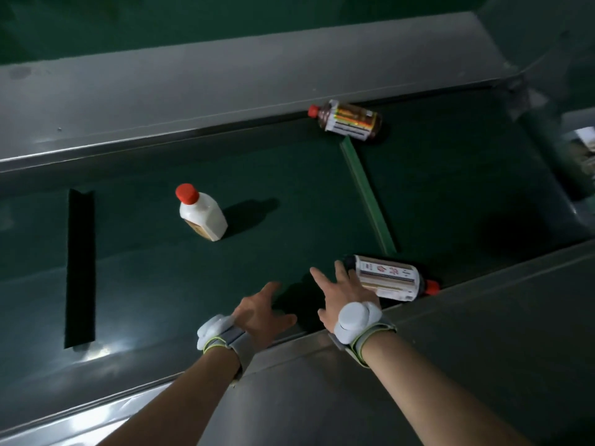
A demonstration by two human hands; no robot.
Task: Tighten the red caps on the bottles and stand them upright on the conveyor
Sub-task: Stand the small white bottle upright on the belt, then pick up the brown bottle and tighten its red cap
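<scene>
While the white bottle (pixel 202 214) already stands upright mid-conveyor (pixel 289 194), both empty hands are spread, the right hand (pixel 341 294) touching the near lying bottle (pixel 388 277) (likely to lift it), left hand (pixel 262 312) alongside.

Hidden, cropped or illegible:

- Near dark bottle (pixel 391 278), lying on its side: base end covered by the fingers of the right hand (pixel 341 297); whether they touch the glass cannot be told. Label print too small to read.
- Far brown bottle (pixel 349 121), lying on its side: label lettering blurred, unreadable.
- Upright white bottle (pixel 203 214): label mostly turned away; only a tan strip shows low on one face.
- Left hand (pixel 260 312): fingertips blurred, palm side unseen.
- Both forearms: cut by the bottom edge.
- Conveyor (pixel 289 175): runs out of the left edge.
- Pale object at the right edge (pixel 584 146): cropped and blurred, unidentifiable.
</scene>
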